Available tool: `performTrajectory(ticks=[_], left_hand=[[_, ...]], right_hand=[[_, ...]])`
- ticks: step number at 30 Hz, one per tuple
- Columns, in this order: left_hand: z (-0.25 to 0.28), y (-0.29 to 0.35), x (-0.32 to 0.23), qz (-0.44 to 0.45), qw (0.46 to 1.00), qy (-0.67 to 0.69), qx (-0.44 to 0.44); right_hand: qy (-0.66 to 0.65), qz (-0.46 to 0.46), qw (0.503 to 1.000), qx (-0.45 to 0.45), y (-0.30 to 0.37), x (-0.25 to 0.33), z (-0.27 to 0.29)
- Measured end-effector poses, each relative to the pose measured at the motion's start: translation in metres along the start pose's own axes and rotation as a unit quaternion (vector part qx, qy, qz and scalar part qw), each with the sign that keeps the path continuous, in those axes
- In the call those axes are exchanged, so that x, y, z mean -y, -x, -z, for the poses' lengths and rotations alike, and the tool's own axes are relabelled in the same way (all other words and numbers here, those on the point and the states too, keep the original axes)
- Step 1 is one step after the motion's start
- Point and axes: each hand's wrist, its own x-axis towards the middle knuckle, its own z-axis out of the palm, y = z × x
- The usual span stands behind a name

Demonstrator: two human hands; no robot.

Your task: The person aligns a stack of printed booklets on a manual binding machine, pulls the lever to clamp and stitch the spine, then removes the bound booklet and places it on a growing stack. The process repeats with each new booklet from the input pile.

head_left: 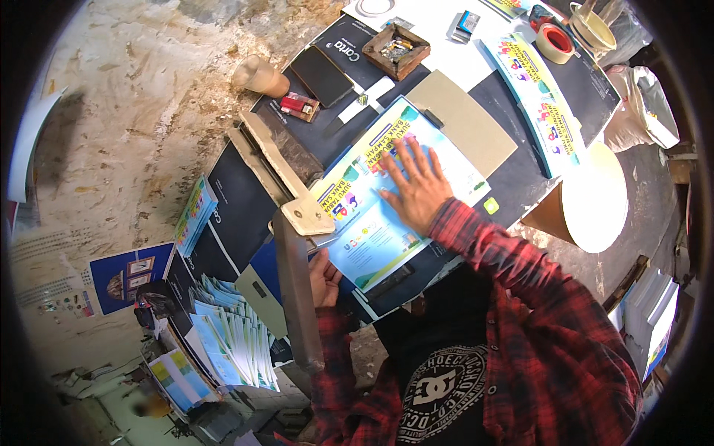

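My right hand [416, 182] lies flat with fingers spread on a printed sheet [364, 245] in light blue, white and yellow. The sheet rests on the bed of a paper cutter, its left edge against the beige clamp bar [286, 178]. The cutter's long metal blade arm [294, 290] hangs down toward me. Just right of this arm, my left hand [323, 279] is at the sheet's lower left corner, its visible fingers a little apart; the arm hides part of it. Grey cardboard [476, 123] lies beyond the sheet.
A heap of cut booklets [230, 327] and a small stack [195, 215] lie left of the cutter. Farther back are a phone [322, 76], a glass [260, 76], a lighter [300, 106] and a wooden ashtray [396, 50]. More printed sheets [535, 104] and a tape roll [555, 42] are at right.
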Motion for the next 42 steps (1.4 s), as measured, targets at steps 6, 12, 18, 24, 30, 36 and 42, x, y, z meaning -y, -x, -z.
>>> performTrajectory(ticks=[6,12,18,24,30,36,42], left_hand=[[0.019,0.001,-0.007,0.02,1.0,-0.007,0.009],[0.014,-0.012,0.008,0.013,0.999,0.017,0.05],[-0.001,0.001,0.0,0.006,1.0,0.003,0.002],[0.009,-0.006,0.0,0.021,1.0,0.002,0.004],[0.003,-0.01,0.009,0.018,1.0,0.002,-0.01],[0.006,-0.015,0.015,0.012,1.0,0.01,-0.006],[0.007,-0.013,0.017,0.02,1.0,0.013,-0.013]], right_hand=[[-0.037,-0.008,0.999,0.004,0.006,0.04,-0.016],[-0.017,0.0,1.0,0.004,-0.002,0.015,-0.003],[-0.011,-0.003,1.0,0.002,0.001,0.023,-0.007],[-0.016,-0.001,1.0,-0.004,-0.002,0.024,-0.006],[-0.024,0.025,0.999,-0.02,-0.003,0.01,-0.006],[0.007,0.021,1.0,-0.017,-0.001,0.038,-0.015],[-0.006,0.08,0.997,0.003,0.004,0.065,-0.02]])
